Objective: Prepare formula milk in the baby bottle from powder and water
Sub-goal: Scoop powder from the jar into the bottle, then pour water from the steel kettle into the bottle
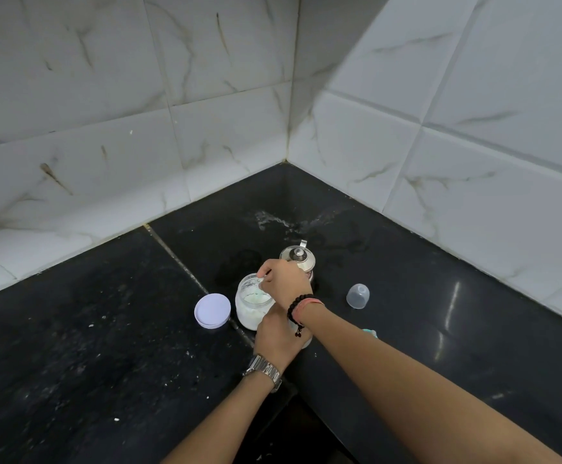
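The powder jar [252, 304], a clear round glass jar partly filled with white powder, stands open on the black bench [105, 346]; everything else is placed here against it. The right hand [284, 279] is over the jar's mouth on its far-right side, fingers curled and pinched on what looks like a small scoop [262, 280] dipping inside the rim, though the scoop itself is mostly hidden and hard to make out. That wrist carries a dark bead bracelet [294, 309] and a thin orange thread. The left hand [276, 333] is just beside the jar on its near-right side, fingers wrapped round a pale object that is almost wholly covered; only a whitish edge shows at its right, likely the baby bottle [306, 339], but I cannot tell for sure. A metal link watch [263, 369] sits on that wrist.

Left of the jar, just beside it, lies its flat round white lid [212, 310], smooth plastic. Behind the jar, past the right hand, stands a shiny steel kettle [298, 259] with a knobbed lid. Right of the jar, apart from it, a translucent domed bottle cap [358, 295] lies on its side. A small teal piece [371, 332] peeks out behind the right forearm. The bench is polished dark stone, speckled with white grains, and wet-looking smears show behind the kettle. Glossy white marble-veined tiles [139, 95] form the corner walls.
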